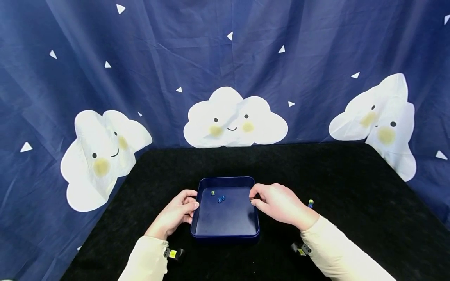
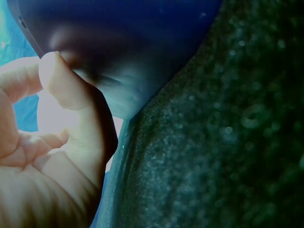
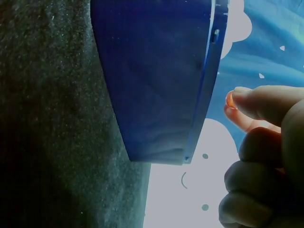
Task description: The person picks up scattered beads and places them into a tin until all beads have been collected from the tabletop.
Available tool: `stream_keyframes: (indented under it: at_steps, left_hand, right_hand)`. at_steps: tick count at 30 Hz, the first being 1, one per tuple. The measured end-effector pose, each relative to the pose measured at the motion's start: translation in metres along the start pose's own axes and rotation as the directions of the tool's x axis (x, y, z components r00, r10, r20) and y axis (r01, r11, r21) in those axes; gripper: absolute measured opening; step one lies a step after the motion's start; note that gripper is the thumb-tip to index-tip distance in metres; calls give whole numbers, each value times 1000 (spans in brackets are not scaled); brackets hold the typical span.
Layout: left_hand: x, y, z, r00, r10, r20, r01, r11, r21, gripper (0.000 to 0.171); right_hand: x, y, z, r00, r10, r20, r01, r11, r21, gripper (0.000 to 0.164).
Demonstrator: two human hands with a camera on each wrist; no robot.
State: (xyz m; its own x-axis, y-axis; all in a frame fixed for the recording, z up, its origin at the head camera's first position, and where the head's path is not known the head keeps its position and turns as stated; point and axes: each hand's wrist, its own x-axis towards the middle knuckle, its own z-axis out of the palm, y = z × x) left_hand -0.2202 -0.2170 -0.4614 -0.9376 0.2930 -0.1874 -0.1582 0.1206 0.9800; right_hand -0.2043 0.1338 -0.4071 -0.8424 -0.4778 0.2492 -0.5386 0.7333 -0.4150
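Note:
A dark blue square tray (image 1: 228, 230) lies on the black cloth. Inside it, toward the back left, are a yellow-green marble (image 1: 212, 193) and two blue marbles (image 1: 219, 200). My left hand (image 1: 177, 212) holds the tray's left wall, and the thumb presses that wall in the left wrist view. Over the right rim, my right hand (image 1: 281, 205) pinches a small glassy marble (image 3: 230, 100) between thumb and forefinger, with an orange tint in the right wrist view. In that view the hand stands apart from the tray's outer wall (image 3: 152, 85). The fingers partly hide the marble.
Beyond my right wrist, a yellow-green marble (image 1: 311, 201) and something blue close against it lie on the black cloth (image 1: 351, 187). A blue curtain (image 1: 211, 50) with white clouds hangs behind the table. Each wrist carries a small strapped camera (image 1: 174, 253).

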Motion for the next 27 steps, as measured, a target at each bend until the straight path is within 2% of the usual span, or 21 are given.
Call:
stream_keyframes:
  at_steps: [14, 22, 27]
  left_hand:
    - [0, 2, 0, 1000, 17, 17, -17, 1000, -1, 46]
    - [0, 1, -1, 1000, 13, 13, -13, 1000, -12, 45]
    - [0, 1, -1, 1000, 11, 12, -11, 1000, -11, 47]
  right_hand:
    - [3, 0, 10, 999, 27, 46, -26, 999, -19, 11]
    - [-4, 10, 1, 998, 63, 25, -62, 998, -17, 13]
    - [-20, 31, -13, 993, 120, 7, -120, 993, 6, 12]
